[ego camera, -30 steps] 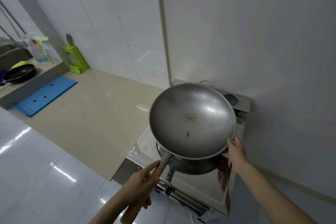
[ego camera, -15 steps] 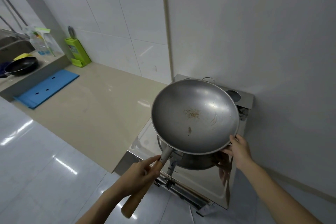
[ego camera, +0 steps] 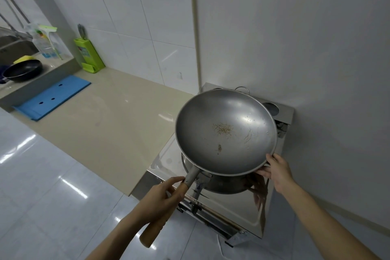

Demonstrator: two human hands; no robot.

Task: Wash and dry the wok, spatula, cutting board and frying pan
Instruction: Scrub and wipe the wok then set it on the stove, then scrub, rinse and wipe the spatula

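Beige surface (ego camera: 109, 124) runs along tiled wall ahead of me. Blue cutting board (ego camera: 51, 97) flat at far left end, green knife holder (ego camera: 89, 56) upright against wall behind it. Steel stove (ego camera: 228, 213) (shiny top) butts against surface's right end.

light: even, cool, from overhead | glare: white streaks on glossy floor tiles (ego camera: 42, 175), soft sheen inside wok (ego camera: 225, 131) | shadows: faint | focus: sharp centre, slight blur far left | distortion: wide-angle bending at edges
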